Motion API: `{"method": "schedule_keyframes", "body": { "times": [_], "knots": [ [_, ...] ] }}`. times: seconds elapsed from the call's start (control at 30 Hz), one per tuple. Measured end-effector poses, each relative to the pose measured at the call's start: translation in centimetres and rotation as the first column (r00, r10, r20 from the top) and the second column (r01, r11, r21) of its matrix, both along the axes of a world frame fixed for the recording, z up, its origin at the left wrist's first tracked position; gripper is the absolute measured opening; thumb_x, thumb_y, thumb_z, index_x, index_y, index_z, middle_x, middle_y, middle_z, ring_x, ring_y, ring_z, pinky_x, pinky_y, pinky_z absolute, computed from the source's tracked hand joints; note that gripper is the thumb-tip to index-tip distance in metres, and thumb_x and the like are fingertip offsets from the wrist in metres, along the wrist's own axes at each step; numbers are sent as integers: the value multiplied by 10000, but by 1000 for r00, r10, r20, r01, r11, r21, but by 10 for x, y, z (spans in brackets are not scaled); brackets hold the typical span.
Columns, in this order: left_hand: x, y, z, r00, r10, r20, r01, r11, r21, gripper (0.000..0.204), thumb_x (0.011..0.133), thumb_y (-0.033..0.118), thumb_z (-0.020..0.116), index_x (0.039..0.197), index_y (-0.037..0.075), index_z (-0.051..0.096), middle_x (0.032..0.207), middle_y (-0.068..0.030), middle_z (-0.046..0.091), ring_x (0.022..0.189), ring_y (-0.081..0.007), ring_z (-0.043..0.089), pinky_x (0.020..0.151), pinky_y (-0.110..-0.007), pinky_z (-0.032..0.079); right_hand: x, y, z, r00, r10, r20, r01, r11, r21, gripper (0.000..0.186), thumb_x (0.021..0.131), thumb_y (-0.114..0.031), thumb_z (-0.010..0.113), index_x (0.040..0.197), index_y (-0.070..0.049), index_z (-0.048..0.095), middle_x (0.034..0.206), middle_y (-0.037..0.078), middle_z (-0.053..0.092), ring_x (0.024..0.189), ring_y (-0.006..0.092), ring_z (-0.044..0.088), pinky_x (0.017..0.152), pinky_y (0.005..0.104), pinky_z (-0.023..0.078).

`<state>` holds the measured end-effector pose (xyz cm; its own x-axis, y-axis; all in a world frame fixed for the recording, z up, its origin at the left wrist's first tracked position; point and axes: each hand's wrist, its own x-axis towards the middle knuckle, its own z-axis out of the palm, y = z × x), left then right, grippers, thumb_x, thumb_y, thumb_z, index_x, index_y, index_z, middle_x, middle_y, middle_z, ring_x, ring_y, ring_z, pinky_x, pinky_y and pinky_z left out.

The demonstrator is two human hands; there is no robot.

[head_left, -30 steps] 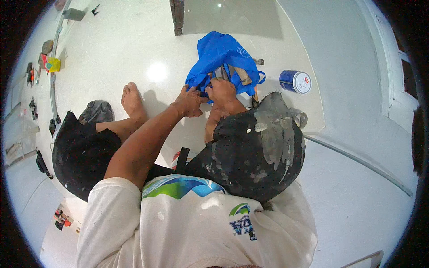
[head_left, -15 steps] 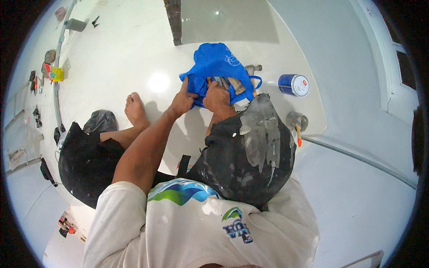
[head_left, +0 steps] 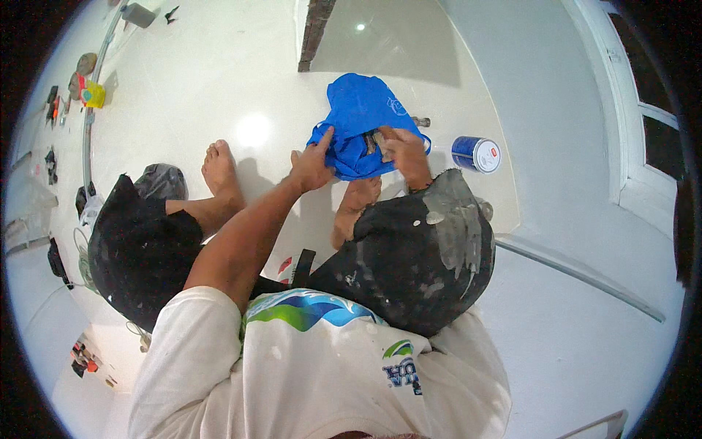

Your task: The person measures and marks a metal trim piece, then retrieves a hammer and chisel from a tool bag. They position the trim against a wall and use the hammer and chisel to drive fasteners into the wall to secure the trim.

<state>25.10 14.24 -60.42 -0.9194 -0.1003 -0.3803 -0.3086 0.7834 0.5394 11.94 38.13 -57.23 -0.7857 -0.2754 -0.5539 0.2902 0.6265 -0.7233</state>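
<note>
On the white floor lies a blue cloth bag [head_left: 362,99], its mouth open toward me with tools [head_left: 371,144] inside, too jumbled to name. A metal tool end [head_left: 421,122] sticks out past its right side. My left hand [head_left: 313,162] grips the bag's near left edge between fingers and thumb. My right hand [head_left: 404,152] is at the opening with fingers curled among the tools; what they hold is hidden. A blue can with a white lid [head_left: 475,154] stands right of the bag. My bare feet [head_left: 217,164] rest on the floor.
Ahead is a dark upright strip [head_left: 314,33]. A grey jug [head_left: 137,14], a yellow package [head_left: 93,94] and several small items lie along a rail at left. A dark plastic bundle [head_left: 162,183] sits by my left leg. A white wall with a window [head_left: 643,146] is at right.
My right hand has moved rightward within the bag's opening. The bag's top has folded over more. My left hand has shifted slightly right along the edge. The view has shifted slightly.
</note>
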Motion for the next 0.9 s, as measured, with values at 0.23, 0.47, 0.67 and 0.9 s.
{"method": "schedule_keyframes", "body": {
  "times": [0.23, 0.47, 0.67, 0.9],
  "knots": [
    [-41, 2, 58, 883, 244, -402, -280, 959, -33, 194, 907, 226, 646, 985, 102, 774, 991, -152, 754, 969, -330, 674, 874, -463, 463, 8, 87, 127, 968, 168, -189, -138, 978, 159, 493, 807, -225, 627, 1243, -4, 688, 1114, 167, 742, 1012, 294, 698, 913, 374, 514],
    [-82, 24, 107, 788, 544, 289, -495, 279, 823, 295, 1012, 289, 655, 1112, 18, 712, 988, -107, 719, 1017, -226, 649, 988, -359, 471, 41, 102, 186, 972, -171, -162, 147, 977, -152, 519, 786, -110, 577, 1281, 8, 679, 1141, 111, 723, 1074, 208, 678, 951, 335, 503],
    [-94, 25, 128, 832, 419, 362, -279, -249, 928, 339, 1052, 298, 631, 1224, 8, 667, 1187, -89, 690, 1119, -208, 627, 1079, -386, 447, 44, 94, 187, 950, -165, -264, 78, 947, -311, 511, 820, 17, 583, 1327, -14, 642, 1276, 104, 670, 1209, 228, 634, 1077, 361, 459],
    [-94, 22, 159, 882, 396, 255, -207, -161, 965, 300, 1050, 237, 642, 1225, -3, 682, 1169, -85, 703, 1079, -177, 640, 1037, -339, 478, 50, 99, 165, 897, -41, -440, -90, 958, -273, 490, 839, 27, 649, 1325, -41, 639, 1268, 124, 686, 1217, 227, 645, 1038, 370, 493]
  ]
}}
